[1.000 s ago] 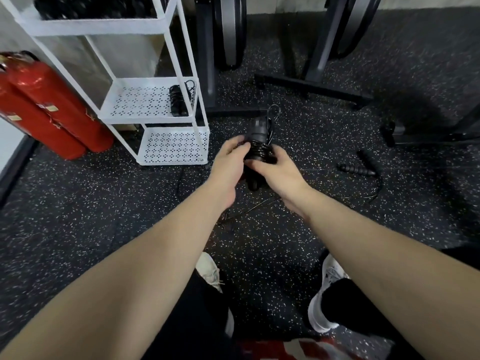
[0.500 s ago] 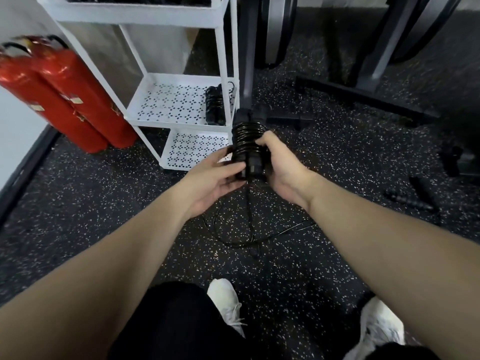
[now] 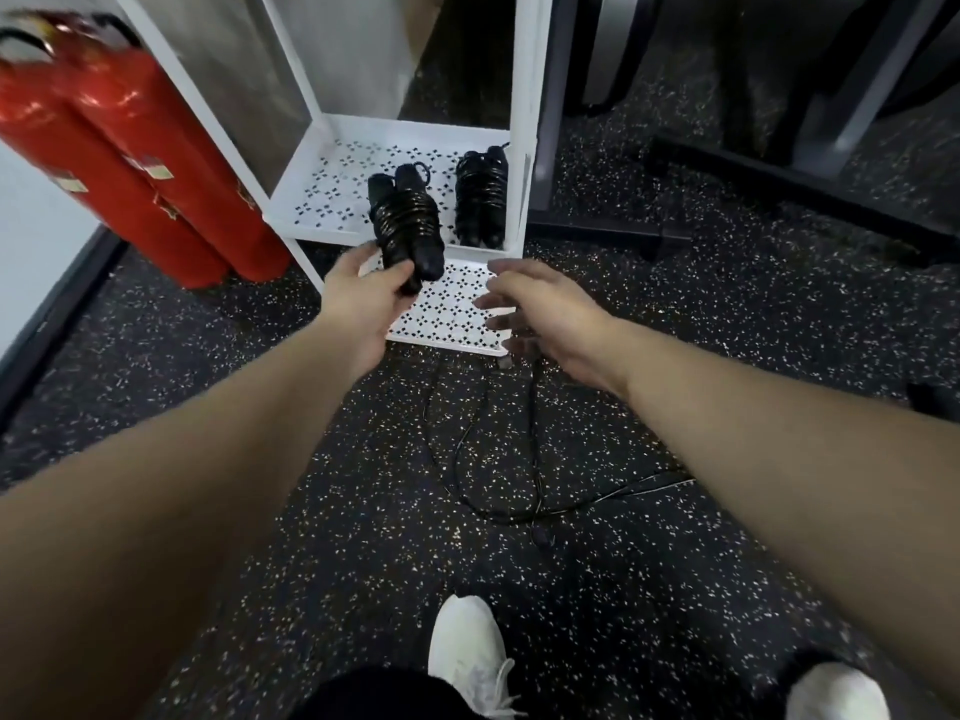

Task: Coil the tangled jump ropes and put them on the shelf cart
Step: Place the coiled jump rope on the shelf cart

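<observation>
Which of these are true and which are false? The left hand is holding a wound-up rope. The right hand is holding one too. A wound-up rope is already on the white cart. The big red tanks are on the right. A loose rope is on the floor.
1. The left hand holds a coiled rope. True.
2. The right hand holds one too. False: its fingers are spread and hold nothing.
3. A second coiled rope lies on the cart. True.
4. The red tanks are on the right. False: they stand left of the cart.
5. A loose rope lies on the floor. True.
</observation>
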A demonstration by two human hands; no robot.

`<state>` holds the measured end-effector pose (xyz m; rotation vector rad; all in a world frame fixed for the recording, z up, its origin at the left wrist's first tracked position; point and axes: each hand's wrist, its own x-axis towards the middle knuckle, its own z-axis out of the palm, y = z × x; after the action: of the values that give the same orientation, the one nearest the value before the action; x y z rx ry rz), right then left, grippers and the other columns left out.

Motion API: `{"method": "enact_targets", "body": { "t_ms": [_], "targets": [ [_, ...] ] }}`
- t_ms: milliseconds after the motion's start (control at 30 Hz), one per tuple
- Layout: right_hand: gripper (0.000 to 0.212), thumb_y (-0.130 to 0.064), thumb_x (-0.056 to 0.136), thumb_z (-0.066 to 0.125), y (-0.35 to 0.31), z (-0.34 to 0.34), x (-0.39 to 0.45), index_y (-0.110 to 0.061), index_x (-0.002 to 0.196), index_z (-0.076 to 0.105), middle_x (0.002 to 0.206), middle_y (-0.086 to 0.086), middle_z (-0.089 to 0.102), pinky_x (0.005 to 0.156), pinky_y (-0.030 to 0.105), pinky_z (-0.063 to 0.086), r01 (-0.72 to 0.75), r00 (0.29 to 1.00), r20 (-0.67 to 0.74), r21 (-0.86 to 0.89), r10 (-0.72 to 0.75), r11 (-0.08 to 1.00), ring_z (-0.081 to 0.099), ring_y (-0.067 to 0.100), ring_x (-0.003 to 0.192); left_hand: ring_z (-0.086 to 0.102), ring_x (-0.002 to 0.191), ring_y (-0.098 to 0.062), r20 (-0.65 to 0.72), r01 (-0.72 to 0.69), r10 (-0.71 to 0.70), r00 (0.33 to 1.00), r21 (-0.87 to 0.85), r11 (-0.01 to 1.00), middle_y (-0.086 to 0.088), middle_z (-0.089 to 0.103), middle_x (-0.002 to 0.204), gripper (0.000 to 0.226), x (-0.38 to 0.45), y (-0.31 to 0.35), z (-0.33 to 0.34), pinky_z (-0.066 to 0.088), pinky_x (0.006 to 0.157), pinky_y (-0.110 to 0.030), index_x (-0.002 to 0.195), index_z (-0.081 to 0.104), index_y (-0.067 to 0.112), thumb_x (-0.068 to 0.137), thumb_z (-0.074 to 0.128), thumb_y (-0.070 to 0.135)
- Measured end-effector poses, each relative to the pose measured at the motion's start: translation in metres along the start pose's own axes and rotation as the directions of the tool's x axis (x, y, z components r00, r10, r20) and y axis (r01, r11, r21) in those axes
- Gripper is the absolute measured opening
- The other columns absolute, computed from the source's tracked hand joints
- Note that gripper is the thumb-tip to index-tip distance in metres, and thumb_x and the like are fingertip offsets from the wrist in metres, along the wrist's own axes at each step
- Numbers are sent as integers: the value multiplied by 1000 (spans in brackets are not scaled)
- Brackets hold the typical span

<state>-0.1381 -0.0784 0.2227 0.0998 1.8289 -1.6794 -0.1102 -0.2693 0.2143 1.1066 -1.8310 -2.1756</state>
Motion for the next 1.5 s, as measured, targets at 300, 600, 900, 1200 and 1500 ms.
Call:
{"method": "enact_targets", "body": {
  "t_ms": [300, 600, 900, 1200, 1500],
  "targets": [
    [20, -28, 103, 57, 30, -16, 8, -20, 121, 60, 96, 6, 71, 62, 30, 46, -38, 999, 20, 6, 37, 999, 62, 18, 76, 68, 108, -21, -62, -158, 183, 981, 293, 943, -3, 67, 123, 53, 73, 26, 36, 54, 103, -36, 146, 55, 20, 96, 66, 6],
    [20, -25, 105, 52, 52, -42, -12, -18, 121, 62, 92, 5, 70, 62, 26, 46, -100, 995, 8, -44, 100, 994, 59, 13, 71, 56, 92, -20, 33, -181, 210, 977, 649, 739, 0, 63, 108, 43, 80, 27, 54, 45, 77, -27, 143, 57, 23, 103, 46, 15],
    [18, -22, 106, 50, 51, -65, -45, -17, 117, 64, 89, 2, 69, 60, 26, 44, -111, 994, -21, -54, 110, 992, 58, 12, 69, 59, 124, -34, 201, -383, 374, 905, 767, 515, -7, 37, 158, 59, 31, -7, 46, 56, 98, -50, 157, 38, 19, 99, 52, 21],
    [16, -22, 104, 54, 68, -112, -95, -17, 113, 67, 87, 3, 71, 62, 28, 43, -143, 984, -112, -16, 140, 990, 60, 16, 73, 60, 64, -7, 567, -507, -47, 822, 768, 392, 13, 64, 116, 25, -62, -75, 74, 52, 55, -22, 128, 63, 25, 108, 49, 26],
    [15, -16, 104, 54, 156, -169, -118, -16, 115, 65, 88, 3, 73, 57, 25, 46, -307, 944, -157, -86, 291, 948, 60, 13, 69, 66, 78, -14, 560, -464, -428, 709, 828, 314, 0, 71, 101, 26, -90, -168, 124, 53, 67, -30, 119, 63, 20, 107, 49, 39]
  ]
}}
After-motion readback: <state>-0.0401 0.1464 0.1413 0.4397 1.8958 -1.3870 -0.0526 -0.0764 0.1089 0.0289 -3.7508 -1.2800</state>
